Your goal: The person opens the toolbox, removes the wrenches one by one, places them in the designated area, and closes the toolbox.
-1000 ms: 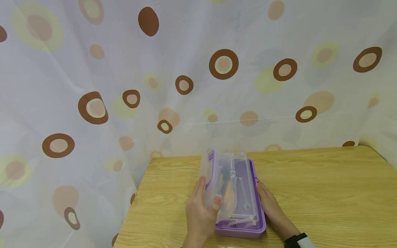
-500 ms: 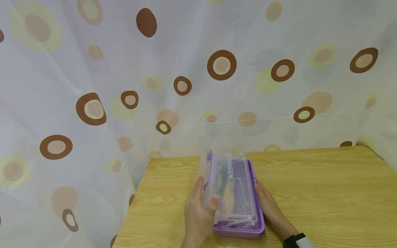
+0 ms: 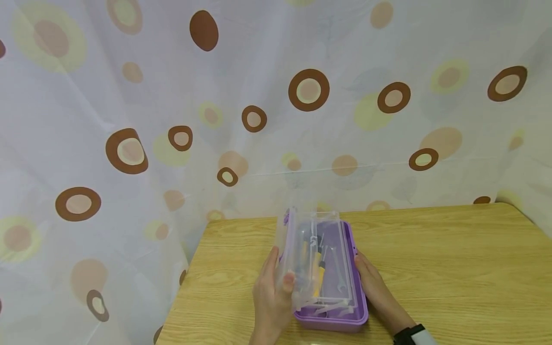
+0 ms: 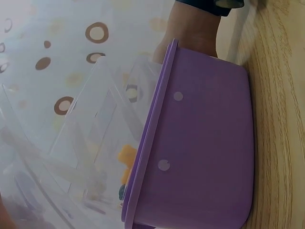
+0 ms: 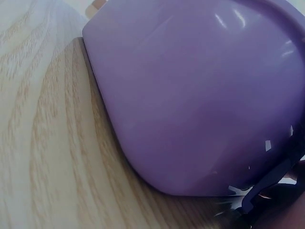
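Note:
A purple toolbox [image 3: 331,326] with a clear hinged lid [image 3: 303,275] stands on the table. The lid is raised and tilts toward the left. My left hand [image 3: 271,299] grips it, thumb on one face and fingers on the other. My right hand [image 3: 379,290] lies along the box's right wall, fingertips right at the rim. Inside a clear tray [image 3: 351,287] are a wrench [image 3: 338,270] and yellow-handled tools [image 3: 320,278]. The left wrist view has the purple end wall [image 4: 205,138] and the raised clear lid; purple wall [image 5: 190,95] fills most of the right wrist view.
The wood-grain table [image 3: 440,268] extends to both sides of the toolbox. Behind it hangs a pale curtain [image 3: 276,153] with brown and yellow circles. A dark band with a light piece [image 3: 416,335] is on the right wrist.
My left hand has shifted slightly left and swung the lid farther over to the left. More of the yellow-handled tools shows. My right hand and the box have stayed nearly still.

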Demonstrator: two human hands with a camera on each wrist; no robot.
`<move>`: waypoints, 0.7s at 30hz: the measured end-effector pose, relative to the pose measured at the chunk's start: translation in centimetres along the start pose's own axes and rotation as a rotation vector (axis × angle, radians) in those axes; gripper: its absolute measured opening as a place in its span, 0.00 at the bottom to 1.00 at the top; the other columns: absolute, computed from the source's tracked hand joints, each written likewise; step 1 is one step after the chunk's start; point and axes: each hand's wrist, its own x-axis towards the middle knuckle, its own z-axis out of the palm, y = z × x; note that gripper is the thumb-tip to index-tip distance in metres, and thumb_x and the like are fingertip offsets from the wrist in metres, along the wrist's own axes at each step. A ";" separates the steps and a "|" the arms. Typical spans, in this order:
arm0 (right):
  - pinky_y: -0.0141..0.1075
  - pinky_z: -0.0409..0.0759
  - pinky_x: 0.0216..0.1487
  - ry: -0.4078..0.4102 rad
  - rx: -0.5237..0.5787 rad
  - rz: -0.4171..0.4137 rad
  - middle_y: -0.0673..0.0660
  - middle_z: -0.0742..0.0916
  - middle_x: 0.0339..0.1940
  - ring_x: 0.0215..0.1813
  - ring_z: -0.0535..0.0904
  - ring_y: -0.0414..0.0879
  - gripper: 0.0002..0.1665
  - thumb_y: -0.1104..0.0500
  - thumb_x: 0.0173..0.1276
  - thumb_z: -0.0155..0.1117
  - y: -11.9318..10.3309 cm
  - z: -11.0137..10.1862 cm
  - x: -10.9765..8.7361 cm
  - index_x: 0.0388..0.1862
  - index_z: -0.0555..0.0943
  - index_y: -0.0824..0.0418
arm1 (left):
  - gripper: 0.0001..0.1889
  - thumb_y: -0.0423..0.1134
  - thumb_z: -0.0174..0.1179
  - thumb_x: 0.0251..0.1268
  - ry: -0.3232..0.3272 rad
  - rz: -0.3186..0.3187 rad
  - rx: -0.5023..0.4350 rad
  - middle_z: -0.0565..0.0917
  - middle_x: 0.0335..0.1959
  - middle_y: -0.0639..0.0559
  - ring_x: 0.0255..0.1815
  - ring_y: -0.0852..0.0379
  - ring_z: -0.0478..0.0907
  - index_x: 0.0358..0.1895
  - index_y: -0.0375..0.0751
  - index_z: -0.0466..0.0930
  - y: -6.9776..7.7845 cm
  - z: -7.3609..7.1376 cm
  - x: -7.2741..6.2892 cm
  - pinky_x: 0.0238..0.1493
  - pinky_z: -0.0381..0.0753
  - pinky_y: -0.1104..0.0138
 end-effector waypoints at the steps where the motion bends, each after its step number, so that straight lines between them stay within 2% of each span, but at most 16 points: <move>1: 0.61 0.41 0.83 -0.003 -0.002 0.000 0.69 0.48 0.87 0.86 0.40 0.67 0.40 0.43 0.89 0.26 0.0 0.0 0.0 0.87 0.40 0.65 | 0.46 0.71 0.34 0.80 0.002 0.002 0.002 0.79 0.69 0.36 0.66 0.34 0.80 0.73 0.29 0.73 0.0 0.0 0.0 0.60 0.82 0.39; 5: 0.62 0.41 0.83 -0.002 -0.004 0.000 0.69 0.48 0.87 0.86 0.40 0.67 0.40 0.43 0.89 0.26 0.0 0.0 -0.1 0.87 0.40 0.64 | 0.47 0.71 0.33 0.80 0.009 0.002 -0.003 0.80 0.69 0.35 0.64 0.34 0.81 0.72 0.29 0.73 -0.1 -0.1 0.0 0.57 0.84 0.41; 8: 0.61 0.41 0.83 0.007 0.000 -0.004 0.68 0.48 0.87 0.86 0.40 0.66 0.39 0.44 0.90 0.27 0.0 0.1 -0.1 0.87 0.40 0.64 | 0.46 0.70 0.34 0.80 0.004 -0.014 -0.051 0.82 0.65 0.33 0.54 0.37 0.86 0.72 0.28 0.72 -0.1 -0.2 0.0 0.45 0.90 0.52; 12: 0.60 0.41 0.84 0.015 0.006 -0.001 0.68 0.48 0.87 0.87 0.40 0.65 0.39 0.44 0.90 0.27 0.0 0.1 -0.1 0.87 0.41 0.64 | 0.45 0.69 0.36 0.81 0.002 -0.038 -0.116 0.84 0.60 0.31 0.43 0.42 0.88 0.72 0.27 0.71 -0.3 -0.4 0.0 0.33 0.88 0.67; 21: 0.60 0.42 0.84 0.011 0.011 0.009 0.67 0.49 0.88 0.87 0.40 0.65 0.39 0.43 0.90 0.27 0.0 0.0 0.0 0.88 0.41 0.63 | 0.44 0.68 0.35 0.81 0.019 -0.018 -0.081 0.82 0.63 0.31 0.49 0.37 0.87 0.72 0.27 0.73 -0.6 -0.3 -0.1 0.40 0.90 0.61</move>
